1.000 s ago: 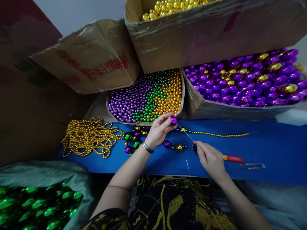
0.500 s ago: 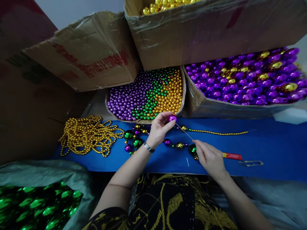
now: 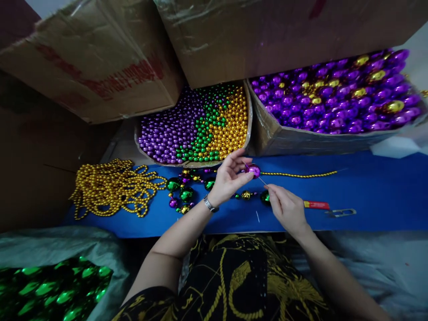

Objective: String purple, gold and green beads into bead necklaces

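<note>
In the head view, my left hand (image 3: pixel 230 176) grips a shiny purple bead (image 3: pixel 253 171) between thumb and fingers, the other fingers partly spread. My right hand (image 3: pixel 286 207) pinches a thin needle or stiff string (image 3: pixel 262 181) that runs up to the bead; which of the two it is I cannot tell. Behind and below both hands lies a strand of mixed green, purple and gold beads (image 3: pixel 186 194) on the blue table (image 3: pixel 214 223). A string of small gold beads (image 3: pixel 297 174) stretches out to the right, past the bead.
A heap of gold bead strands (image 3: pixel 107 189) lies at the left. A box of small beads (image 3: pixel 192 129) and a box of large purple beads (image 3: pixel 321 107) stand behind. A red-handled cutter (image 3: pixel 316 205) and metal snips (image 3: pixel 341 213) lie right. A sack (image 3: pixel 117 254) holds green beads.
My left hand has slid the purple bead rightward along the thin line, closer to my right hand. The whole view has shifted slightly, with the boxes now higher and further left.
</note>
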A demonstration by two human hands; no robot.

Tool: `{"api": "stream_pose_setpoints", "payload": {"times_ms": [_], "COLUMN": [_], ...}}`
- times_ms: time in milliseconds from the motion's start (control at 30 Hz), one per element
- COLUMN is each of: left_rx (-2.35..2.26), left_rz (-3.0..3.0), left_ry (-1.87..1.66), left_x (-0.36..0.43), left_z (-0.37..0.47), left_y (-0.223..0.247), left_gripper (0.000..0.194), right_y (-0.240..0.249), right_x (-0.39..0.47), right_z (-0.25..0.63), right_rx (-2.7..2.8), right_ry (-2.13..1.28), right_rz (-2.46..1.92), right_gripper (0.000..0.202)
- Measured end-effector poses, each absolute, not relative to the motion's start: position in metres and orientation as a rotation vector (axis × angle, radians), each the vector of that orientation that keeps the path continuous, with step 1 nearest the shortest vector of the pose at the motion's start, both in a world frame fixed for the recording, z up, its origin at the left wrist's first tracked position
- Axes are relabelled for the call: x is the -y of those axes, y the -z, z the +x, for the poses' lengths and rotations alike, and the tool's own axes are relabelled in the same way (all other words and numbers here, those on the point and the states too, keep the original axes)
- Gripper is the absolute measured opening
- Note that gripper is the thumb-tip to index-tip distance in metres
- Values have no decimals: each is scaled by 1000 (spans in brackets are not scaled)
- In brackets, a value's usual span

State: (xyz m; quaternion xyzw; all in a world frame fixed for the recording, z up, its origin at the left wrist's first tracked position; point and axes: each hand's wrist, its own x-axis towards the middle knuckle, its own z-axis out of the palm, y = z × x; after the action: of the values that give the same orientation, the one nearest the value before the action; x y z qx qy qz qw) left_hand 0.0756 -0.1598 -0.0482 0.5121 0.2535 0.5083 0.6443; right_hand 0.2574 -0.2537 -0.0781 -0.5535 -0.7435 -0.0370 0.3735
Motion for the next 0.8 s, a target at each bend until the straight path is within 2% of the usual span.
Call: {"api": "stream_pose_setpoints", "payload": {"times_ms": [67, 200, 433, 633, 800], "left_rx": [-583, -760, -1285, -1559, -1758], "left_rz": [1131, 1209, 1898, 2272, 2336], "left_ry": [-1198, -1343, -1273, -880, -795], "left_x": [152, 122, 34, -17, -38], "left_z": [71, 54, 19, 26, 21], "left_y": [40, 27, 19, 11, 3], "left_gripper": [57, 36, 19, 21, 23], "right_y": [75, 73, 78, 77, 80], "right_x": [254, 255, 253, 250, 251], "right_z": [261, 270, 272, 274, 280], "right_rx": [1869, 1831, 1822, 1823, 1841], "right_ry": [112, 186, 189, 205, 245], "right_rz": [-1429, -1444, -1422, -1420, -1423], "right_gripper": [21, 17, 15, 18, 15]}}
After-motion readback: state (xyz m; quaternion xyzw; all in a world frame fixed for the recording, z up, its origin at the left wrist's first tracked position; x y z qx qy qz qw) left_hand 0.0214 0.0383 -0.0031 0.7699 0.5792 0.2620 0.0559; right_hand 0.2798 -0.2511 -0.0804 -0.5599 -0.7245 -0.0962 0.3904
